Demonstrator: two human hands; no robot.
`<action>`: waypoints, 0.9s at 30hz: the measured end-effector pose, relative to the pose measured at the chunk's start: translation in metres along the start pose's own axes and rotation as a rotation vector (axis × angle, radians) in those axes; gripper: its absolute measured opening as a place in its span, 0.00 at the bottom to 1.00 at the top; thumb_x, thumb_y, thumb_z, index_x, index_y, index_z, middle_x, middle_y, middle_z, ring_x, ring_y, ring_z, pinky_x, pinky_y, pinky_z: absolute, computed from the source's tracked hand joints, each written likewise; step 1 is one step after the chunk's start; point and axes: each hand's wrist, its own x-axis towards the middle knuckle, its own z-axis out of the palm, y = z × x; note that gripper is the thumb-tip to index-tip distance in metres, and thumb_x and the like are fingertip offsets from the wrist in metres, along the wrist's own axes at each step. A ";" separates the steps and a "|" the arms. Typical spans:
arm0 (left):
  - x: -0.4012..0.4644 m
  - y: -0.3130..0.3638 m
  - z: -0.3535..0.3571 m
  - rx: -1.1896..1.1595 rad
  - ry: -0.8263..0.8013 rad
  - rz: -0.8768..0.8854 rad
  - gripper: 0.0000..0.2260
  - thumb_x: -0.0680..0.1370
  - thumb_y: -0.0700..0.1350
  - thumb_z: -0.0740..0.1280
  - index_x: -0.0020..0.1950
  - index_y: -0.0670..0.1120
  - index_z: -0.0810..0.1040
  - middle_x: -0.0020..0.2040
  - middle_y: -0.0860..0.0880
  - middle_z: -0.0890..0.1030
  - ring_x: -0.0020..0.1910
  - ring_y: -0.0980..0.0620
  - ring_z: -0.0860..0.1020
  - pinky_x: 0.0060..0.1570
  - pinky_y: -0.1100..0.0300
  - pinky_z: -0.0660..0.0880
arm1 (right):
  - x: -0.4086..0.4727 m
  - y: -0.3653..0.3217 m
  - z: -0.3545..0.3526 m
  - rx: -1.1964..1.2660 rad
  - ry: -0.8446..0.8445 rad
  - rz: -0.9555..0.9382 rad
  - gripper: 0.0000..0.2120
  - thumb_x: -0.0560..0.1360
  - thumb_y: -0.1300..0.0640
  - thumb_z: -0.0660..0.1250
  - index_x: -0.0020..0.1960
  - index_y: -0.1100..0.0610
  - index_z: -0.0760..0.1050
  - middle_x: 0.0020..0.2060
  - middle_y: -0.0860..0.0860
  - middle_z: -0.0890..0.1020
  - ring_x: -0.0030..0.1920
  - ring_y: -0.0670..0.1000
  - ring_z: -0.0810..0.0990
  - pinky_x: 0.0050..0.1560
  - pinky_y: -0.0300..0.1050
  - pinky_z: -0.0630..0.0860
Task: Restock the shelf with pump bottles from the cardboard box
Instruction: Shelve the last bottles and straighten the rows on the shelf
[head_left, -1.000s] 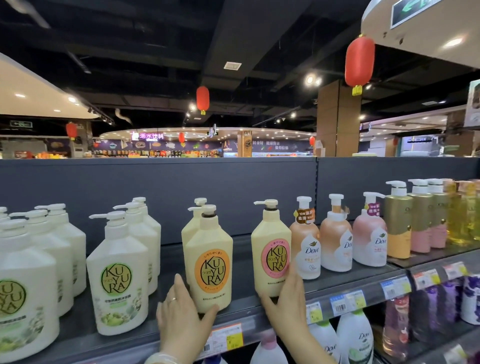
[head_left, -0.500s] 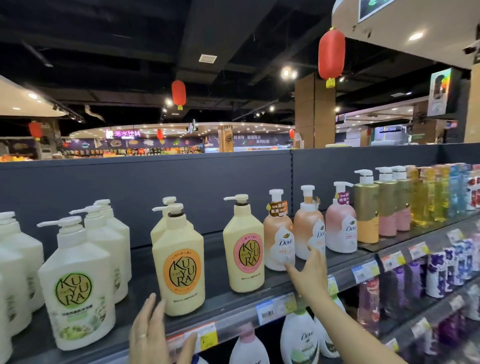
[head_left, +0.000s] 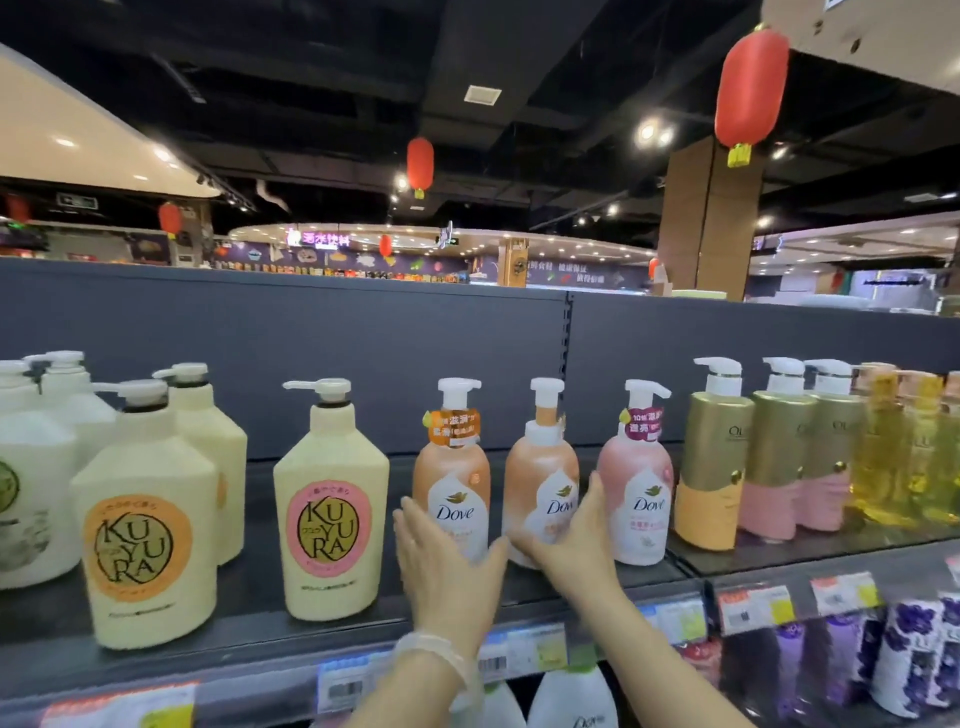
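Moved: both hands now at the orange Dove bottles, right of the Kuyura bottles they were tending a second ago.
Left hand (head_left: 447, 566): fingers straight, flat against the left orange Dove bottle (head_left: 451, 486); no grasp.
Right hand (head_left: 571, 540): fingers straight, laid on the lower front of the right orange Dove bottle (head_left: 541, 493); no grasp.
Position: both bottles upright on the shelf (head_left: 249, 634), mid-depth, between the pink-label Kuyura bottle (head_left: 330, 512) and the pink Dove bottle (head_left: 636, 493).
Handling: probably full, so hefty; smooth rigid plastic, likely slick. Take hold round the body, not the pump.
Look: rounded peach-orange body, white Dove panel, white pump head; left one wears an orange neck tag.
Box: out of view.
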 end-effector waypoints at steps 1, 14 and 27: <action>0.012 0.002 0.010 -0.021 0.033 -0.079 0.55 0.66 0.53 0.76 0.77 0.43 0.38 0.78 0.44 0.47 0.77 0.47 0.47 0.74 0.52 0.49 | 0.005 0.001 0.000 0.002 -0.024 0.000 0.62 0.57 0.47 0.80 0.76 0.53 0.41 0.73 0.55 0.60 0.73 0.55 0.62 0.70 0.56 0.64; 0.012 0.000 0.017 0.171 0.172 -0.101 0.34 0.60 0.50 0.77 0.60 0.44 0.66 0.57 0.45 0.73 0.55 0.44 0.75 0.48 0.55 0.71 | 0.007 0.012 -0.006 -0.113 -0.048 0.002 0.49 0.56 0.48 0.74 0.71 0.57 0.55 0.62 0.55 0.72 0.62 0.57 0.72 0.61 0.54 0.73; -0.052 -0.004 0.032 0.238 0.221 0.386 0.30 0.68 0.41 0.75 0.67 0.42 0.69 0.65 0.44 0.70 0.65 0.44 0.67 0.65 0.53 0.64 | 0.040 0.042 -0.089 0.010 0.252 0.000 0.53 0.59 0.50 0.80 0.74 0.60 0.53 0.70 0.59 0.64 0.71 0.58 0.62 0.70 0.54 0.63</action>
